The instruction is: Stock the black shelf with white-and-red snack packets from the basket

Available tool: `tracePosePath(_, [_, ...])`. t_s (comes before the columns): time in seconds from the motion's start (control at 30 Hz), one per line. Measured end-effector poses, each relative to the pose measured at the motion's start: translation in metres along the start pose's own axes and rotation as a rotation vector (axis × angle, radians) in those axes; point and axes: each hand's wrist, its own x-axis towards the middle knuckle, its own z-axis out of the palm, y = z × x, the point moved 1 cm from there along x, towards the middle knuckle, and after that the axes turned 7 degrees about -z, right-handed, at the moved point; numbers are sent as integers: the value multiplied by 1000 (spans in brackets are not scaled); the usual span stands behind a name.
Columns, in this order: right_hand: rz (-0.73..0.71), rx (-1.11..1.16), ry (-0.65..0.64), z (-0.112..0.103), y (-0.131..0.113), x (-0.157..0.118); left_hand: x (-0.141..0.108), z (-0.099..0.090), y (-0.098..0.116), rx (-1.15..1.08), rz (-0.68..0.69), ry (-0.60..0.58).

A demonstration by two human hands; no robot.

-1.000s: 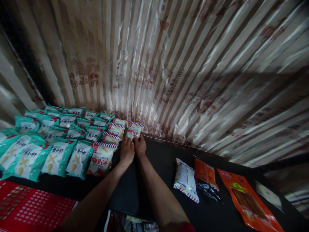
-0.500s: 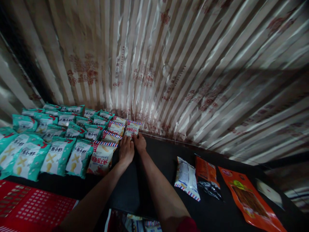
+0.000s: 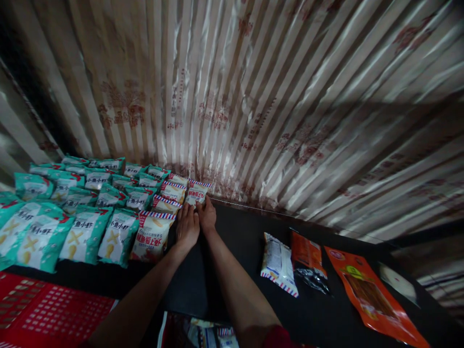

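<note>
My left hand [image 3: 188, 226] and my right hand [image 3: 207, 214] are side by side at the lower edge of a white snack bag [image 3: 196, 193] with a striped top, at the back of the black surface. Fingers of both touch this bag and look closed on it. More striped-top bags [image 3: 151, 238] stand in a column just left of my left hand. Beyond them, further left, are rows of teal snack bags [image 3: 85, 234]. The fingertips are partly hidden against the bag.
On the black surface [image 3: 239, 241] at right lie a white bag [image 3: 279, 265], an orange and black packet [image 3: 310, 261], a large orange packet [image 3: 373, 295] and a pale item [image 3: 398, 284]. A red basket [image 3: 61, 309] is at lower left. Foil sheeting [image 3: 224, 96] hangs behind.
The view has shifted slightly. My right hand has moved a little over the front bag's lower right edge, and more of the bag's printed front shows.
</note>
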Motion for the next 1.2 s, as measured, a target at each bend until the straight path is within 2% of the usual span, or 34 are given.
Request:
tracePosePath(0.17, [3, 19, -21, -6, -1, -1, -2, -4, 4, -13, -19, -7])
tracePosePath(0.27, [-19, 13, 38, -11, -3, -7, -10, -12, 8, -44, -12, 2])
tracePosePath(0.43, [-36, -18, 144, -21, -6, -27, -34, -22, 14, -97, 7, 10])
tracePosePath(0.6, [-61, -1, 178, -38, -8, -56, -64, -28, 25, -117, -25, -72])
tracePosePath(0.73, [-36, 19, 163, -58, -8, -88, -93, -37, 34, -149, -9, -109])
tracePosePath(0.93, [-14, 86, 166, -84, -9, -145, -149, -54, 39, -226, 87, -133])
tracePosePath(1.07, [-52, 196, 218, -101, -8, -193, -195, -65, 34, -256, 138, -162])
tracePosePath(1.2, [-101, 239, 194, -112, -1, -253, -245, -67, 20, -268, 172, -287])
